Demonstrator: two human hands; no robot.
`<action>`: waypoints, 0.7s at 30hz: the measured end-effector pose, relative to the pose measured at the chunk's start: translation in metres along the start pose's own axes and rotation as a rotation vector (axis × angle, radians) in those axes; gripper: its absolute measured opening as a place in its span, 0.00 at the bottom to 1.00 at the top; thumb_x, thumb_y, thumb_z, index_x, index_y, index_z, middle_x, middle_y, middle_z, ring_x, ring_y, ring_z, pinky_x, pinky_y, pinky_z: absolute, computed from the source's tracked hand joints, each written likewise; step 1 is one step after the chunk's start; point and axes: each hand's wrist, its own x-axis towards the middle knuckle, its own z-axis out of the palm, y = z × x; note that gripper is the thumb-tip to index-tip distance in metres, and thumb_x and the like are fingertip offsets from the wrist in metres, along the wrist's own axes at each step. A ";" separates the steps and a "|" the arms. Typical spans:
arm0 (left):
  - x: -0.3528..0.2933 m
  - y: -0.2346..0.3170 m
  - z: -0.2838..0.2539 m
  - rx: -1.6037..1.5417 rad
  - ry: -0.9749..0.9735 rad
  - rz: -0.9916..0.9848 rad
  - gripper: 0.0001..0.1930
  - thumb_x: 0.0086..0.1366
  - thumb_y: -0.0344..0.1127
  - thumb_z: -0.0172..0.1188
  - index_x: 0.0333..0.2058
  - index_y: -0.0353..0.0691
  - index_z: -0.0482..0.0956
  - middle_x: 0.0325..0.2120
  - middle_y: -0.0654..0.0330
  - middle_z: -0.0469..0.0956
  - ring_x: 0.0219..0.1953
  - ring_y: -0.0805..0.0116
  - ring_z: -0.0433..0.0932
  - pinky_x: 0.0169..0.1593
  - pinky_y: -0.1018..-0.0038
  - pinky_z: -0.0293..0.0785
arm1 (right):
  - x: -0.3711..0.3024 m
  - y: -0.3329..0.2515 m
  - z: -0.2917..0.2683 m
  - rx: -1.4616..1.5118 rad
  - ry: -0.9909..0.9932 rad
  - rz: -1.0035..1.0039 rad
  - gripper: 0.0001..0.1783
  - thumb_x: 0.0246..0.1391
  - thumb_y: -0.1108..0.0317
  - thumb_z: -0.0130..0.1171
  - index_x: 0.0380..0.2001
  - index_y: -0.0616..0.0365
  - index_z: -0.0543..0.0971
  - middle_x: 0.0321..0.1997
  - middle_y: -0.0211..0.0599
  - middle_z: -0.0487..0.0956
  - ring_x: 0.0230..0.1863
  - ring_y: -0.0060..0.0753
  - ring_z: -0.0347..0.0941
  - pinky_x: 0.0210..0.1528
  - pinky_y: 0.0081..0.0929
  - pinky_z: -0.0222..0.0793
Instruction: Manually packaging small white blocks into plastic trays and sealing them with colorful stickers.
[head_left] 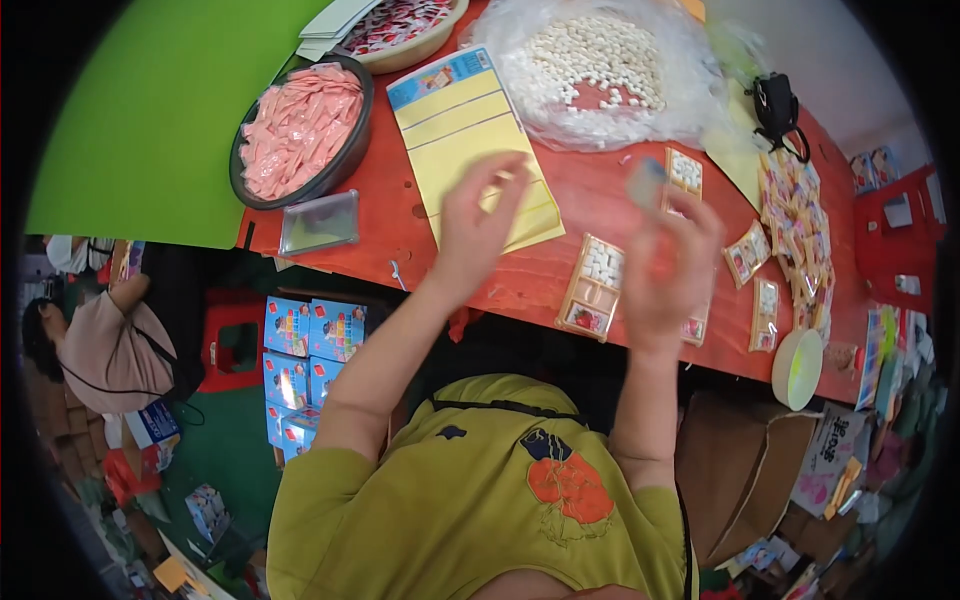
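My left hand (474,225) hovers over a yellow backing sheet (440,150) with blue printed labels along its top; its fingers curve with a gap from the thumb, and nothing shows in them. Blurred by motion, my right hand (675,265) pinches a small blue-grey piece that looks like a label (646,184). Beside that hand lies a compartment tray (590,290) with white pellets and a strawberry-printed piece. Another tray of white pellets (684,170) lies just beyond it. Part of a further tray (694,328) is hidden by my right hand and wrist.
Pink sachets fill a dark bowl (360,150) at left, near a clear plastic box (320,222). A plastic bag (505,60) of white pellets lies at the back. Wrapped packs (795,225), two small trays (765,315) and a pale green bowl (797,370) stand right on the red table.
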 end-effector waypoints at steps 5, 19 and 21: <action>-0.043 0.038 0.032 -0.548 -0.040 -0.291 0.13 0.71 0.37 0.56 0.47 0.34 0.79 0.41 0.61 0.81 0.39 0.73 0.79 0.47 0.76 0.73 | -0.033 -0.036 0.025 -0.009 -0.099 -0.128 0.17 0.42 0.75 0.66 0.40 0.55 0.78 0.49 0.41 0.75 0.56 0.47 0.70 0.60 0.47 0.60; -0.049 0.022 0.014 -0.799 -0.247 -0.585 0.12 0.70 0.37 0.56 0.44 0.33 0.79 0.36 0.60 0.82 0.34 0.71 0.80 0.40 0.74 0.77 | -0.071 0.040 -0.012 1.021 -0.221 0.961 0.30 0.60 0.69 0.60 0.63 0.61 0.63 0.49 0.35 0.74 0.49 0.23 0.71 0.52 0.24 0.67; -0.052 0.025 0.021 -0.682 -0.200 -0.636 0.12 0.69 0.36 0.59 0.43 0.34 0.80 0.34 0.61 0.82 0.34 0.73 0.79 0.39 0.75 0.75 | -0.074 0.041 -0.024 0.999 -0.191 0.927 0.29 0.61 0.70 0.60 0.63 0.60 0.63 0.47 0.35 0.75 0.48 0.23 0.72 0.53 0.24 0.68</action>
